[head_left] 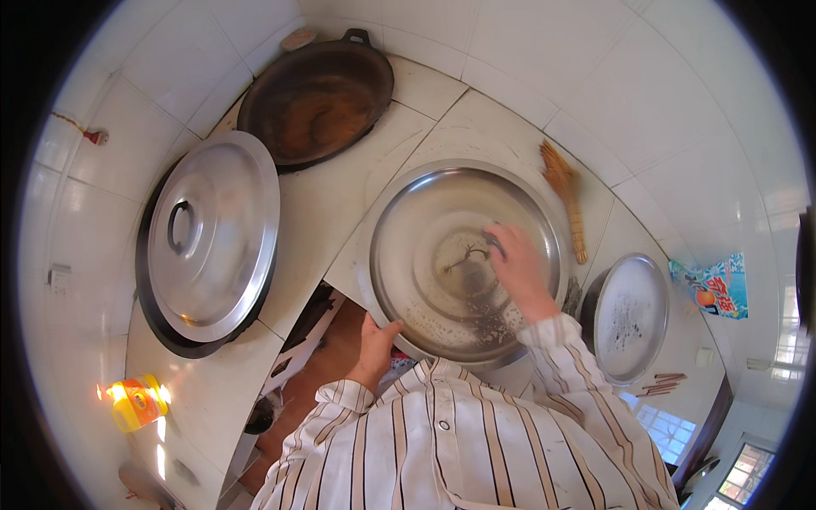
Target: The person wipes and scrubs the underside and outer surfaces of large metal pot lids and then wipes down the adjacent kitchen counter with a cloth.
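A large round metal pan lid, its hollow inner side up, lies in front of me near the counter's edge. Suds or water spots cover its lower part, and two dark fastenings show near its middle. My left hand grips the lid's rim at the lower left, thumb on top. My right hand is over the inside of the lid, right of the middle, closed around a small dark thing, perhaps a scouring pad, that the fingers mostly hide.
A covered pan with a metal lid stands left, a dark wok behind it. On the right are a bamboo brush, a metal basin, a detergent bag and several thin sticks. A yellow bottle is lower left.
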Motion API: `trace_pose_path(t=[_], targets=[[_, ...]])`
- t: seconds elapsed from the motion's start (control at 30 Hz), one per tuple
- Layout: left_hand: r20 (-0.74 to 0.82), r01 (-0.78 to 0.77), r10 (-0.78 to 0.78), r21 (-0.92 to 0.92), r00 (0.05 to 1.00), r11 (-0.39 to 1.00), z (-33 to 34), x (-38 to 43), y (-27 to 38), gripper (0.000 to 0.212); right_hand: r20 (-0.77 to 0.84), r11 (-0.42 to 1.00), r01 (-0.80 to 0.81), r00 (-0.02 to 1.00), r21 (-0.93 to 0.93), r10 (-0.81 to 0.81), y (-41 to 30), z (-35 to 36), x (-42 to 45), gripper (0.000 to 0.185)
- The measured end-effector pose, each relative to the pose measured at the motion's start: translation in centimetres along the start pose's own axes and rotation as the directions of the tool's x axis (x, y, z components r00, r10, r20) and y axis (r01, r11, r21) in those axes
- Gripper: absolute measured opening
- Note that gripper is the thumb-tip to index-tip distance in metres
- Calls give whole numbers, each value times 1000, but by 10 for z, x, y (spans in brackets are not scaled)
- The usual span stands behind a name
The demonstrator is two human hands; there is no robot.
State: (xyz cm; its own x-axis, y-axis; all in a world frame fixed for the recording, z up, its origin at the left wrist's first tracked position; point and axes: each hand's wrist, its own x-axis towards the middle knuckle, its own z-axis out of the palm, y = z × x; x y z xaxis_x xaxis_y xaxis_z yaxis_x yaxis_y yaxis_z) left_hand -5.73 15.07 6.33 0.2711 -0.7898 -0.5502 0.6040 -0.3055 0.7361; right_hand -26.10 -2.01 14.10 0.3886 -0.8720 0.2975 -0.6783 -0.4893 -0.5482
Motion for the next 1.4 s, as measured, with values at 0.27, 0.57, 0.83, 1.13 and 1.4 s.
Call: trace_pose_path(t=[0.27, 0.57, 0.83, 1.13, 1.4], targets=[[39, 183, -179, -183, 983, 966, -8, 33, 24, 37, 196, 942, 321, 922, 102, -335, -22, 147, 30, 52], [-167, -14, 40, 156, 985, 988, 13, 29, 5, 35, 224, 973, 184, 963, -138, -150, 22, 146, 65, 47], [-166, -45, 74, 173, 983, 984, 10, 31, -8, 34, 119, 976, 187, 973, 114, -200, 16, 138, 67, 33], [-147, -27, 48, 146, 988, 989, 9, 30, 1, 34, 123, 949, 283, 946, 139, -300, 37, 148, 98, 11], [-123, -90, 118, 211, 985, 973, 16, 30, 17, 35, 144, 980, 170, 972, 106, -184, 50, 143, 84, 13]])
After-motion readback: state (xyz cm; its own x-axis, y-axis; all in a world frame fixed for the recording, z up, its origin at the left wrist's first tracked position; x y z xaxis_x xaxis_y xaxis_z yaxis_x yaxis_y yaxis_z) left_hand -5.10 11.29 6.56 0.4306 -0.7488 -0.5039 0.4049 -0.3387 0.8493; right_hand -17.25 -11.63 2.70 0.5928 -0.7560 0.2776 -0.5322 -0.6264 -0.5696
